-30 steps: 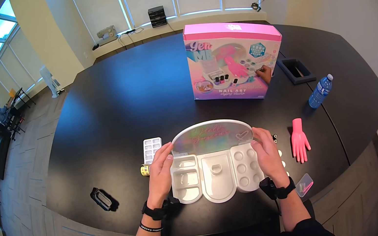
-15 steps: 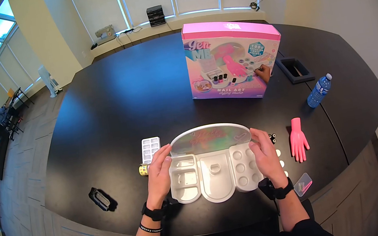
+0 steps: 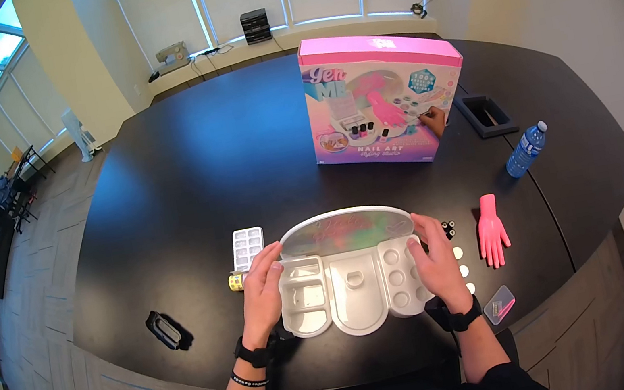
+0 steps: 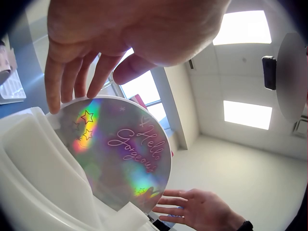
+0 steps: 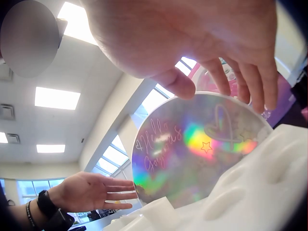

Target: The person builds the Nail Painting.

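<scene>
A white plastic vanity tray [image 3: 361,314] lies before me, with divided compartments on its left and round wells on its right. Along its back edge stands a rounded, shiny holographic panel [image 3: 346,230], lettered "Hello Gorgeous" in the left wrist view. My left hand [image 3: 263,301] has its straight fingers at the panel's left end. At the right end, the extended fingers of my right hand [image 3: 440,269] reach the rim, its thumb over the wells. From the right wrist, the panel [image 5: 202,144] shows its rim right by the fingertips.
Behind the tray stands a pink nail art box [image 3: 383,102]. To the right are a pink model hand [image 3: 491,233], a water bottle [image 3: 527,150] and a small clear case [image 3: 498,306]. A white mold tray [image 3: 248,247], yellow roll [image 3: 236,282] and black object [image 3: 168,330] lie left.
The panel's top edge has tipped slightly toward me, so its face looks shorter. My right thumb has moved a little inward over the wells; the left hand has barely moved.
</scene>
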